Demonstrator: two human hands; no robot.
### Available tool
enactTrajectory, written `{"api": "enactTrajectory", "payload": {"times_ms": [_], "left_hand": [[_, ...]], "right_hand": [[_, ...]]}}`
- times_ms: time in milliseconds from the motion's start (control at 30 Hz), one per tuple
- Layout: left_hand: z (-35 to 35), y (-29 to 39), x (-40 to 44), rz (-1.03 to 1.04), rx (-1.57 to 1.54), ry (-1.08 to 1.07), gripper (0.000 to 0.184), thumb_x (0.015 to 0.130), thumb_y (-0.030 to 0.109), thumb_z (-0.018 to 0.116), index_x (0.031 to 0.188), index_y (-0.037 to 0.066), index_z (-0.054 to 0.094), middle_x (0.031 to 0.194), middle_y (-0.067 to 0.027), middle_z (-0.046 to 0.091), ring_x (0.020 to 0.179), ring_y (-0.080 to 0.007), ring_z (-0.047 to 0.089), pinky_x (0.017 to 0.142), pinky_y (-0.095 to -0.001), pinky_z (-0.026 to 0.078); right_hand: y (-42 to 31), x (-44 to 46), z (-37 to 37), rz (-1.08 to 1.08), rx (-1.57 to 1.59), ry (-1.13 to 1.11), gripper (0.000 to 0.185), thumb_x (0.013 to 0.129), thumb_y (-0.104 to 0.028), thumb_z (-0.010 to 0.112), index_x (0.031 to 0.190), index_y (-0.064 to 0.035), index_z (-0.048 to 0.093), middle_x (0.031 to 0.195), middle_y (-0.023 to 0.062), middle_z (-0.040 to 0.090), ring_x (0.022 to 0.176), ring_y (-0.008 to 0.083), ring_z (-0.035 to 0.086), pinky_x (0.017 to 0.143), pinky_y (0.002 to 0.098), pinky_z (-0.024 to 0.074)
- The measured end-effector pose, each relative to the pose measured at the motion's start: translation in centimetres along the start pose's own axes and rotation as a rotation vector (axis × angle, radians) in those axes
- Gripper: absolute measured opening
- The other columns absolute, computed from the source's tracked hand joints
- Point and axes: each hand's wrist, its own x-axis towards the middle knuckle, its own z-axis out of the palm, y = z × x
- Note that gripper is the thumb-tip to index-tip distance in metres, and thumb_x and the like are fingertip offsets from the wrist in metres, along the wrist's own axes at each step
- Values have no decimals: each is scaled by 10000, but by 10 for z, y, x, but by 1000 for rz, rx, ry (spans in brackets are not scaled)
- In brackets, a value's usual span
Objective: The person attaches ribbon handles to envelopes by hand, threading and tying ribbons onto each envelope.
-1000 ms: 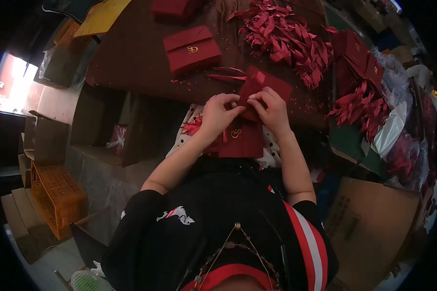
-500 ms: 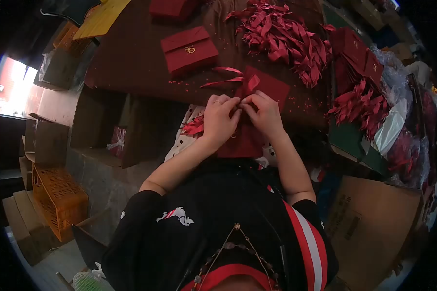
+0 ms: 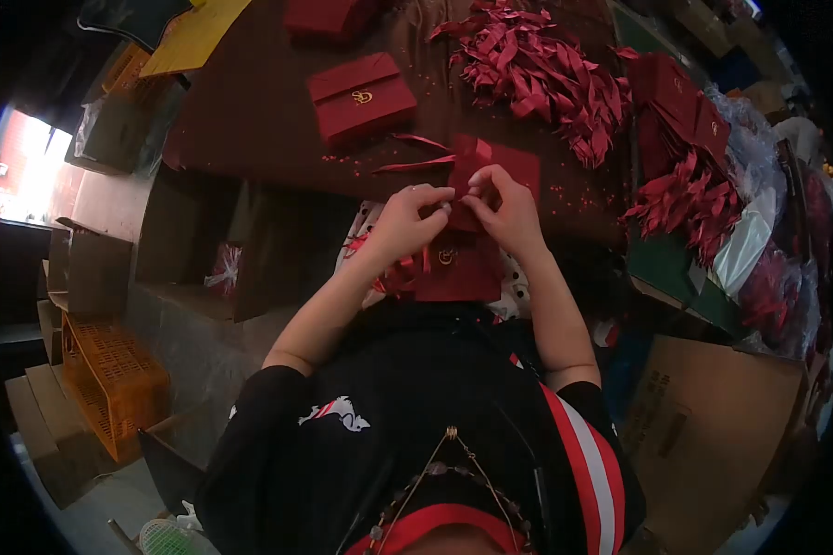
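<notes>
A dark red gift bag [image 3: 467, 273] with a gold emblem lies in front of me, its flap [image 3: 514, 171] spread away from me on the table edge. Over the flap runs a red satin ribbon [image 3: 416, 166], its loose tails pointing left. My left hand [image 3: 412, 222] is closed in a pinch over the middle of the bag. Facing it, my right hand [image 3: 507, 213] pinches with thumb and index finger. The fingertips are close together at the ribbon's near part and hide most of what they grip. More red ribbons [image 3: 398, 277] lie left of the bag.
A closed red box-like bag [image 3: 361, 97] stands on the brown-covered table [image 3: 250, 120], with another [image 3: 329, 18] behind. A heap of red ribbons [image 3: 546, 74] lies at the back right. Stacked red bags [image 3: 666, 102] are at the right. Cardboard boxes [image 3: 713, 407] and an orange crate [image 3: 116, 379] stand around me.
My hands have drawn slightly apart, uncovering the gold emblem. The bag's flap has shifted a little left and towards me, and the ribbon lies lower on it.
</notes>
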Motion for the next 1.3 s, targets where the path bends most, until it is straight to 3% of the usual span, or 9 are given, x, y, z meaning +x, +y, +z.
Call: {"api": "enactTrajectory", "payload": {"times_ms": [67, 300, 667, 900, 1033, 1100, 1167, 1200, 1300], "left_hand": [[-9, -2, 2, -138, -294, -173, 294, 908, 79, 693, 1189, 1, 727, 1043, -75, 667, 916, -141, 639, 836, -294, 507], [3, -9, 3, -34, -178, -59, 286, 928, 47, 666, 1207, 21, 728, 1035, -47, 627, 900, -114, 611, 766, -257, 496], [15, -7, 2, 200, 150, 82, 148, 909, 52, 659, 1043, -8, 674, 1063, -140, 621, 987, -350, 637, 824, -406, 529], [-10, -3, 5, 340, 523, -31, 139, 856, 23, 645, 990, 52, 628, 1077, -120, 603, 1023, -345, 605, 822, -451, 534], [-64, -35, -6, 228, 654, 157, 100, 858, 37, 654, 953, 62, 638, 1040, -123, 606, 1007, -354, 610, 808, -454, 528], [-86, -37, -20, 204, 664, 196, 75, 892, 50, 648, 964, 70, 653, 1022, -121, 607, 994, -351, 611, 810, -451, 521], [-82, -31, -31, 195, 664, 205, 61, 908, 54, 639, 966, 68, 653, 1021, -117, 607, 991, -349, 610, 811, -449, 518], [-81, -28, -35, 179, 658, 223, 50, 923, 59, 631, 968, 66, 653, 1019, -113, 606, 987, -348, 610, 813, -446, 516], [-75, -22, -36, 196, 609, 283, 178, 892, 67, 680, 1069, 71, 663, 1080, -120, 613, 1034, -352, 600, 864, -445, 511]], "right_hand": [[5, 0, 0, -18, 28, 0, 245, 864, -108, 765, 1042, -63, 603, 853, 73, 690, 742, 208, 683, 679, 344, 533], [5, 1, -1, 38, 85, -64, 244, 836, -130, 788, 976, -56, 602, 804, 52, 685, 700, 167, 665, 653, 320, 527], [11, 2, 2, 38, 182, -61, 230, 839, -128, 808, 962, -60, 626, 821, 18, 688, 717, 95, 621, 659, 276, 506], [46, 7, -1, 20, 356, 161, 169, 895, -114, 786, 975, -47, 653, 798, -43, 634, 678, 22, 497, 600, 208, 416], [53, 10, -6, 49, 262, 203, 173, 894, -118, 788, 962, -46, 647, 784, -46, 611, 686, 26, 515, 596, 214, 426], [41, 11, -5, 102, 335, 202, 189, 889, -105, 781, 981, -36, 630, 944, 4, 634, 672, 46, 532, 603, 229, 452], [36, 12, 0, -140, 114, 278, 212, 888, -83, 768, 1049, -74, 631, 1165, 37, 619, 680, 51, 550, 626, 202, 437], [34, 13, 3, -133, 100, 280, 362, 866, -84, 771, 1196, -75, 623, 1407, 124, 526, 687, 91, 577, 654, 241, 490], [25, 13, 1, 8, -108, 179, 526, 877, -109, 744, 1363, -71, 546, 1477, 202, 474, 710, 193, 649, 742, 341, 554]]}}
